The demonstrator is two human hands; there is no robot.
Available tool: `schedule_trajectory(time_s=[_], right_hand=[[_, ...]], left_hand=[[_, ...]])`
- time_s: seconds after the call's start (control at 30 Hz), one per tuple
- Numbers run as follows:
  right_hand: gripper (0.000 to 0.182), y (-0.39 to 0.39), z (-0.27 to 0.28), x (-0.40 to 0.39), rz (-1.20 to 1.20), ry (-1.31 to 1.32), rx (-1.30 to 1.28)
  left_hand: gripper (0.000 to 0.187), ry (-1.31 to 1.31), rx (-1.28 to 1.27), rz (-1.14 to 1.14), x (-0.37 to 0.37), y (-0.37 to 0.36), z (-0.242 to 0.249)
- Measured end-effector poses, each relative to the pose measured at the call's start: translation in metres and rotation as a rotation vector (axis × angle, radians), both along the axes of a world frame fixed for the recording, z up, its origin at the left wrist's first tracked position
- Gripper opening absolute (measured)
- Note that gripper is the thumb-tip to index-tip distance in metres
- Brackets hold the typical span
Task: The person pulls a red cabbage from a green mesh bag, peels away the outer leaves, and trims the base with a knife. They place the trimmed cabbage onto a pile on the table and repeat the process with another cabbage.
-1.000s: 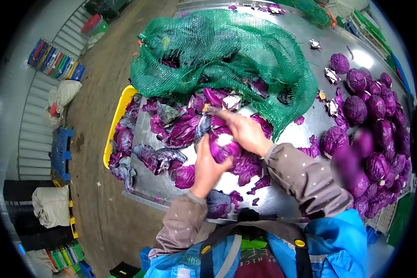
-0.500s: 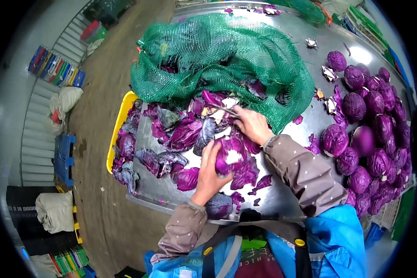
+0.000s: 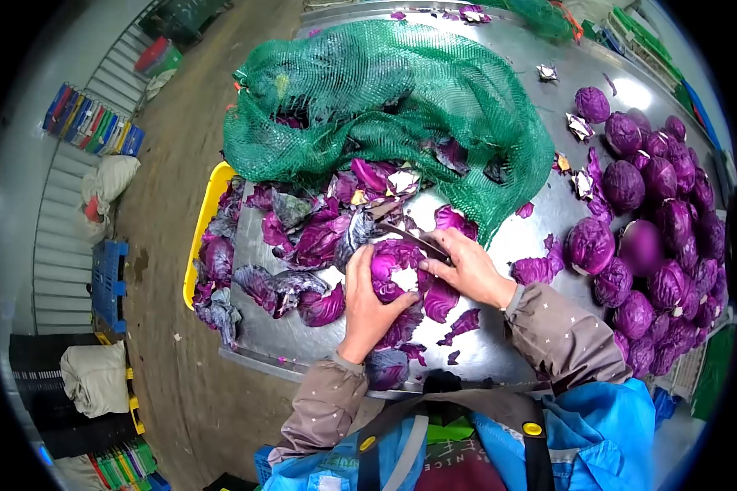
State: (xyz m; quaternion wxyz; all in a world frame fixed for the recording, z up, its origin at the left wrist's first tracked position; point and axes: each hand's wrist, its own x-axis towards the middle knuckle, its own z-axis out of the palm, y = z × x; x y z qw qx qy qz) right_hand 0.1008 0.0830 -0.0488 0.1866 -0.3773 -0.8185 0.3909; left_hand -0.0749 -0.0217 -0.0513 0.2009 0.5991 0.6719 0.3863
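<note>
Near the front of the metal table, my left hand (image 3: 368, 307) is wrapped round the left side of a red cabbage (image 3: 391, 266), whose pale cut stem faces up. My right hand (image 3: 467, 268) grips a knife (image 3: 413, 237), its dark blade pointing up and left above the cabbage; the handle is mostly hidden in my fingers. The right thumb reaches the cabbage's right side. Loose purple leaves (image 3: 323, 240) lie left of and below the cabbage. Beyond my hands spreads a green mesh bag (image 3: 491, 123) with dark cabbages inside.
Many trimmed red cabbages (image 3: 625, 186) are piled along the right of the metal table (image 3: 282, 335). A yellow crate (image 3: 209, 217) full of leaves stands at the left edge. Cut stem pieces (image 3: 581, 184) lie between bag and pile. Blue pallet (image 3: 109, 274) stands on the floor.
My right hand has come down and right with the knife, closer to the cabbage. The cabbage has been turned and drawn together in my left hand, and a leaf now lies further right.
</note>
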Motion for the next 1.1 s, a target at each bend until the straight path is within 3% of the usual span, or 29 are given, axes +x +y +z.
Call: schedule_trajectory(time_s=[0.13,0.3,0.43,0.63,0.77,0.87,0.97,1.1], right_hand=[[0.038,-0.014,0.010,-0.003,0.058,0.118,0.191],[0.035,-0.004,0.013,-0.023,0.067,-0.130,0.389],[0.029,0.018,0.008,-0.031,0.049,-0.159,0.554],[0.030,0.049,-0.009,-0.037,0.130,0.022,0.242],[0.041,0.066,-0.013,-0.033,0.105,-0.239,0.139],[0.037,0.066,-0.021,-0.040,0.090,-0.220,0.041],[0.034,0.057,-0.019,-0.045,0.023,-0.161,-0.006],[0.035,0.047,-0.024,-0.048,-0.046,-0.011,-0.007]], left_hand=[[0.085,-0.012,-0.010,0.111,0.004,0.005,-0.004],[0.089,0.051,-0.020,0.047,-0.001,0.013,-0.012],[0.084,0.034,0.044,0.015,0.000,0.021,-0.005],[0.083,0.018,0.029,-0.029,-0.005,0.012,-0.004],[0.085,0.008,0.044,-0.074,-0.001,0.010,-0.005],[0.085,0.017,0.050,-0.079,-0.003,0.005,-0.007],[0.088,0.163,-0.011,0.002,-0.002,-0.003,0.004],[0.085,0.355,-0.050,-0.065,0.010,0.004,0.016]])
